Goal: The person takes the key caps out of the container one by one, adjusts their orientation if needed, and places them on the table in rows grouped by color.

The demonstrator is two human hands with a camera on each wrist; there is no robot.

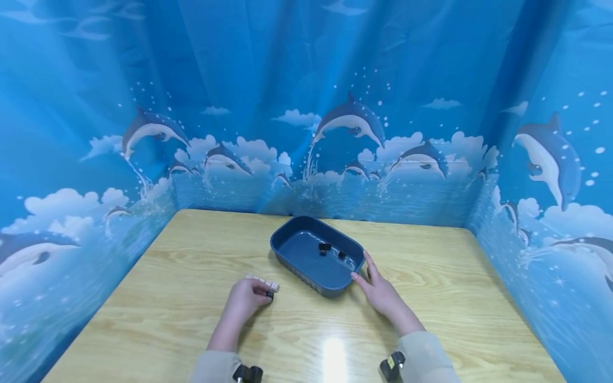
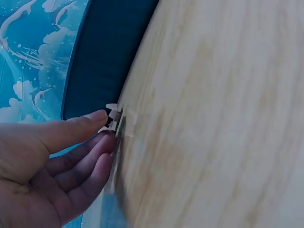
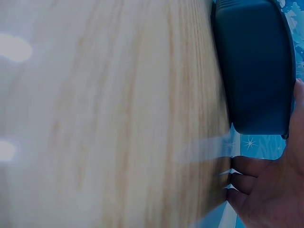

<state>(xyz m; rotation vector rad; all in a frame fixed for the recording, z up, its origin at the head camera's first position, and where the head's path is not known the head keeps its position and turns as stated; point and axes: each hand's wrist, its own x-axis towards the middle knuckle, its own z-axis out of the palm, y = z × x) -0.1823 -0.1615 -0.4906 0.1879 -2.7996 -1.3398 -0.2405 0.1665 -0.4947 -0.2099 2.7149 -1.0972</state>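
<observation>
On the wooden table, my left hand (image 1: 243,299) pinches a small black block (image 1: 270,295) between thumb and fingertips, low by the tabletop. A short row of small white blocks (image 1: 274,286) sits just beyond those fingertips, partly hidden by the hand. To the right stands a dark blue rectangular tub (image 1: 298,271) with rounded corners, holding several small black pieces (image 1: 324,247). My right hand (image 1: 378,291) touches the tub's near right end, thumb and index finger extended at the rim. In the right wrist view, its other fingers (image 3: 244,183) reach down to the tabletop below the tub.
A blue curtain (image 1: 268,106) printed with dolphins and clouds surrounds the table (image 1: 191,255) at the back and both sides. Black wrist devices (image 1: 391,366) are strapped at both sleeves. Light glares on the table's near middle.
</observation>
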